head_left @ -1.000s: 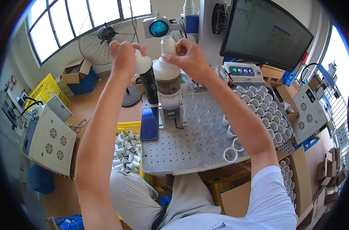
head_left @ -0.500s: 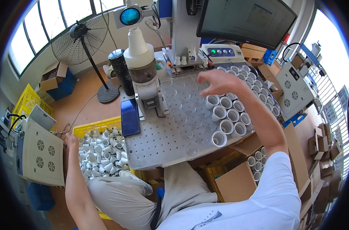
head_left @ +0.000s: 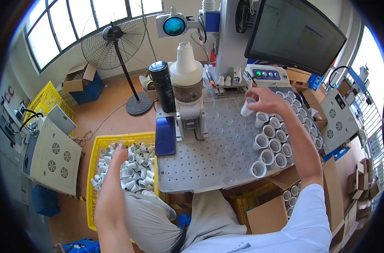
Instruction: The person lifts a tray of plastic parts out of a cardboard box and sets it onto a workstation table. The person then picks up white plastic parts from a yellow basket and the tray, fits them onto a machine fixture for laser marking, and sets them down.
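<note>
My right hand point(head_left: 268, 101) is closed on a white tapered plastic cup point(head_left: 247, 108), held tilted at the left edge of the group of cups. Below and right of it, several like cups point(head_left: 267, 156) stand in rows, mouths up, on the perforated metal table point(head_left: 179, 173). Over the yellow crate point(head_left: 91, 185), my left hand point(head_left: 120, 152) is low among loose small white plastic fittings point(head_left: 137, 173). Its fingers look curled, and whatever they may hold is hidden.
A machine post with a white cone point(head_left: 186, 63), a black cylinder point(head_left: 161, 86) and a phone point(head_left: 165, 135) occupy the table's left side. A monitor point(head_left: 295, 33) and control box point(head_left: 268, 74) are at the back. An open cardboard box point(head_left: 268, 213) with cups stands below right.
My right hand, empty with fingers apart before, now grips a cup. My left hand has moved from the crate's left edge to over the fittings. The whole view has shifted.
</note>
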Demonstrator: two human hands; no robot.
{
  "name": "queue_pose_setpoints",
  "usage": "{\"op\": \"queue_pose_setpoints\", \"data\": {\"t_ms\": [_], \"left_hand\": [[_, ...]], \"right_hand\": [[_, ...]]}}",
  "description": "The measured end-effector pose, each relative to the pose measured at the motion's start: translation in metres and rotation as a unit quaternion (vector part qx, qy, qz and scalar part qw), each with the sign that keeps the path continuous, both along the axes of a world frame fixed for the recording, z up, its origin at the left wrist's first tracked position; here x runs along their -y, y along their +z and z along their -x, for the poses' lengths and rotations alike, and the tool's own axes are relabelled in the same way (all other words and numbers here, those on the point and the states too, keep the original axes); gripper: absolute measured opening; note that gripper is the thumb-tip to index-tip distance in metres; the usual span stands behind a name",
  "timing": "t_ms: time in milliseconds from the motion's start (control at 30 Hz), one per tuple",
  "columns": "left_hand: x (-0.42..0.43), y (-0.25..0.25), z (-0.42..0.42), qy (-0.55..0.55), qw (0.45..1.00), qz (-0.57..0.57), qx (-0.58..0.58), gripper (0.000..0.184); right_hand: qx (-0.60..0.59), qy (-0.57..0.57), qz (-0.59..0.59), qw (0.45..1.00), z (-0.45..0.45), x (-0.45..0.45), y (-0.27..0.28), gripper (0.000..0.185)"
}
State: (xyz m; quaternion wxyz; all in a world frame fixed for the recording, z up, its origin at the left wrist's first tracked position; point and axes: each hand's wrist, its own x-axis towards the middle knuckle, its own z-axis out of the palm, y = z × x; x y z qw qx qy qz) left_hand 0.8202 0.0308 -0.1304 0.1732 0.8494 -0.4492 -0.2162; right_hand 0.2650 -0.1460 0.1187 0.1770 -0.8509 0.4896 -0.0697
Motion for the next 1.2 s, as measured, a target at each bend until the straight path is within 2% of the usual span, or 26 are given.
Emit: {"op": "queue_pose_setpoints", "data": {"t_ms": [33, 67, 167, 200, 267, 300, 433, 500, 567, 767, 833, 867, 933, 967, 1000, 1200], "left_hand": [[-0.005, 0.007, 0.007, -0.001, 0.999, 0.009, -0.039, 0.037], [-0.009, 0.013, 0.008, -0.002, 0.997, 0.017, -0.078, 0.037], [-0.005, -0.013, -0.014, 0.0, 0.998, 0.021, -0.058, 0.036], [-0.005, -0.019, -0.019, -0.001, 0.998, 0.023, -0.052, 0.036], [-0.008, 0.0, -0.003, 0.03, 0.995, 0.028, -0.086, 0.035], [-0.008, 0.003, -0.001, 0.04, 0.994, 0.026, -0.099, 0.035], [-0.007, 0.015, 0.006, 0.051, 0.991, -0.004, -0.125, 0.039], [-0.001, -0.016, -0.017, 0.03, 0.995, 0.002, -0.1, 0.041], [-0.002, -0.026, -0.024, 0.012, 0.997, 0.006, -0.075, 0.043], [-0.009, -0.006, -0.012, 0.034, 0.992, 0.017, -0.122, 0.047], [-0.012, 0.011, 0.0, 0.085, 0.988, 0.004, -0.13, 0.037], [-0.012, -0.002, -0.011, 0.085, 0.988, 0.004, -0.13, 0.037], [-0.01, -0.048, -0.049, -0.063, 0.998, 0.007, -0.018, 0.018], [-0.009, -0.055, -0.055, -0.063, 0.998, 0.008, -0.018, 0.018], [-0.009, -0.057, -0.056, -0.062, 0.997, 0.022, -0.031, 0.011], [-0.012, -0.043, -0.049, -0.067, 0.997, 0.007, -0.028, 0.009]], "right_hand": [[0.068, 0.008, -0.002, 0.998, 0.0, 0.017, -0.015, 0.054], [0.072, 0.011, -0.002, 0.997, -0.002, 0.031, -0.033, 0.054], [0.266, 0.009, -0.006, 0.964, -0.011, 0.062, -0.083, 0.052], [0.267, 0.012, -0.007, 0.964, -0.012, 0.066, -0.098, 0.052], [0.287, -0.024, 0.024, 0.957, -0.013, 0.068, -0.121, 0.049], [0.252, -0.034, 0.039, 0.966, -0.014, 0.059, -0.123, 0.043], [0.223, -0.059, 0.036, 0.972, -0.018, 0.049, -0.116, 0.046], [0.216, -0.064, 0.064, 0.972, -0.019, 0.049, -0.118, 0.045], [0.217, -0.062, 0.069, 0.972, -0.019, 0.051, -0.121, 0.045], [0.222, -0.07, 0.074, 0.97, -0.021, 0.048, -0.121, 0.042], [0.224, -0.071, 0.069, 0.97, -0.021, 0.047, -0.12, 0.041], [0.228, -0.067, 0.074, 0.969, -0.02, 0.047, -0.122, 0.039], [0.232, -0.062, 0.079, 0.967, -0.02, 0.047, -0.123, 0.038], [0.232, -0.061, 0.082, 0.967, -0.02, 0.047, -0.123, 0.037], [0.232, -0.06, 0.085, 0.967, -0.02, 0.046, -0.123, 0.036], [0.228, -0.058, 0.087, 0.968, -0.019, 0.047, -0.126, 0.036]]}}
